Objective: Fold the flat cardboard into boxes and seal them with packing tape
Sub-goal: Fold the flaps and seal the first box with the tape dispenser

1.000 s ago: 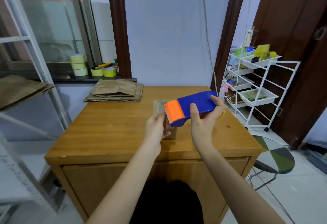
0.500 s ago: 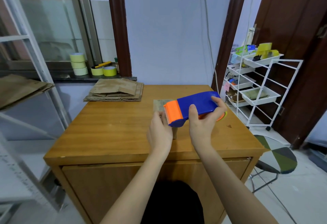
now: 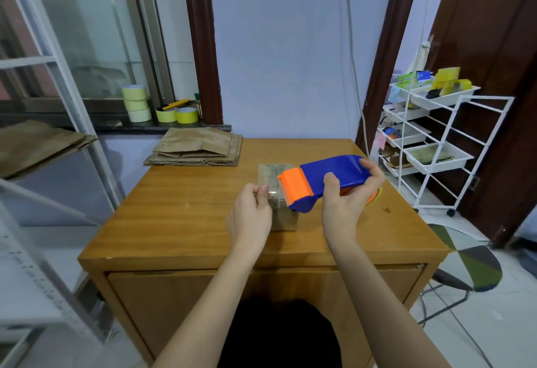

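Our left hand [image 3: 251, 218] pinches the free end of clear tape [image 3: 273, 193] between thumb and fingertips, drawn out a little from the dispenser so we have a tab to stick down. It hovers just above the small cardboard box [image 3: 283, 216], which sits near the middle of the wooden table [image 3: 180, 207], directly under both hands so the tape can drop straight onto its top. Our right hand [image 3: 347, 202] wraps around the blue and orange tape dispenser [image 3: 322, 181], thumb on the near side, fingers over the back, cutter end pointing left. Both forearms reach forward, wrists raised above the table. More flat cardboard [image 3: 197, 146] waits stacked at the far left corner.
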Action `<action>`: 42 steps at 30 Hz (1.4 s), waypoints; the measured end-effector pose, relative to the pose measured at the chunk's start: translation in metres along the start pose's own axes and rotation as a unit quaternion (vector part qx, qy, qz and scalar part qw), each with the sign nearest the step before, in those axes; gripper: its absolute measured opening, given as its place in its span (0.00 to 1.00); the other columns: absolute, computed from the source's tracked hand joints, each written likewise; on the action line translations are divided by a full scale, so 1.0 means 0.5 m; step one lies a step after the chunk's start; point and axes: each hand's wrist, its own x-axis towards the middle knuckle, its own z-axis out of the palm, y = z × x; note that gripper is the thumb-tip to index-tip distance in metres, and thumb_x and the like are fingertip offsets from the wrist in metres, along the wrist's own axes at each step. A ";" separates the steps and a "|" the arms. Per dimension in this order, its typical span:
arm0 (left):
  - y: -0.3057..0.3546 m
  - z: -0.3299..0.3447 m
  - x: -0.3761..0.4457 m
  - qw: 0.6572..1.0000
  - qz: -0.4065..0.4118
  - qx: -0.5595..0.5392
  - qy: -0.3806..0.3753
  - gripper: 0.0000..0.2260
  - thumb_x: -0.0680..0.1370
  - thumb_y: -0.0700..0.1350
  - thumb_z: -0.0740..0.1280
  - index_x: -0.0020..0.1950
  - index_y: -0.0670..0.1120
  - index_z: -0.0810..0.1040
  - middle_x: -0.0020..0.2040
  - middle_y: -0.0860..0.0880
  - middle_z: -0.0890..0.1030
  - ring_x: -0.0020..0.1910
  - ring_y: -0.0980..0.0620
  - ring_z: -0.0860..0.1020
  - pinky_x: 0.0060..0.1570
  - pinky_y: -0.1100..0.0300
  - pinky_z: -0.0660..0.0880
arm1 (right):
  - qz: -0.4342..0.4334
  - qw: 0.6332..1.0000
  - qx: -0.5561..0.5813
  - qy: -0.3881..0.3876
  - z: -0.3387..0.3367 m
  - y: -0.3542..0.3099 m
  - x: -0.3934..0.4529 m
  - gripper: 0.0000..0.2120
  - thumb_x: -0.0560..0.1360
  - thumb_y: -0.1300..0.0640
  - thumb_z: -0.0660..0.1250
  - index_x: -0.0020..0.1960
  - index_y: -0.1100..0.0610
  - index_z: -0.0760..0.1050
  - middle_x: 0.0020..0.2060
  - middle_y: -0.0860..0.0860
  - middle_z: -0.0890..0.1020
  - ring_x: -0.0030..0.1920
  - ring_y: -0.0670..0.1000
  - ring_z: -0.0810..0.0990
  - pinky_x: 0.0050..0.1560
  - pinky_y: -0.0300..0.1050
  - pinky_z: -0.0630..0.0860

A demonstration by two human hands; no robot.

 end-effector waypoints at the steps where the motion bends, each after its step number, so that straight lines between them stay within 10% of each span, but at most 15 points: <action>1: -0.002 -0.001 0.002 1.000 -0.001 0.000 0.001 0.11 0.82 0.52 0.57 0.44 0.48 0.71 0.37 0.55 0.75 0.37 0.54 0.73 0.34 0.58 0.66 | -0.002 1.000 0.000 0.002 0.002 0.001 0.001 0.24 0.70 0.61 0.65 0.62 0.55 0.59 0.55 0.47 0.66 0.45 0.34 0.74 0.40 0.30 0.73; 12: -0.070 -0.087 0.026 0.999 0.003 0.032 0.010 0.12 0.82 0.51 0.57 0.42 0.47 0.73 0.34 0.51 0.76 0.35 0.50 0.74 0.33 0.58 0.66 | -0.046 0.995 -0.072 0.055 -0.079 0.006 0.090 0.26 0.69 0.58 0.66 0.62 0.50 0.58 0.61 0.54 0.64 0.54 0.48 0.73 0.48 0.39 0.75; 17: -0.075 -0.086 0.053 0.998 -0.019 -0.046 -0.042 0.13 0.80 0.54 0.59 0.44 0.48 0.75 0.32 0.51 0.76 0.35 0.50 0.76 0.45 0.50 0.75 | -0.103 0.987 -0.117 -0.024 -0.095 0.031 0.084 0.26 0.69 0.62 0.67 0.62 0.55 0.57 0.56 0.43 0.61 0.52 0.33 0.70 0.46 0.29 0.72; 24: -0.089 -0.072 0.077 0.998 -0.004 0.036 -0.046 0.15 0.78 0.58 0.62 0.38 0.49 0.73 0.26 0.52 0.76 0.27 0.57 0.72 0.32 0.60 0.65 | -0.083 0.988 -0.118 -0.056 -0.113 0.048 0.084 0.27 0.67 0.50 0.67 0.61 0.46 0.58 0.57 0.41 0.62 0.53 0.39 0.71 0.47 0.34 0.74; 42: -0.092 -0.057 0.115 0.998 -0.002 0.056 -0.040 0.15 0.77 0.59 0.63 0.38 0.49 0.74 0.26 0.52 0.76 0.28 0.57 0.73 0.31 0.61 0.66 | -0.101 0.976 -0.182 -0.071 -0.103 0.075 0.086 0.29 0.67 0.60 0.69 0.62 0.57 0.58 0.55 0.41 0.63 0.52 0.29 0.70 0.44 0.25 0.71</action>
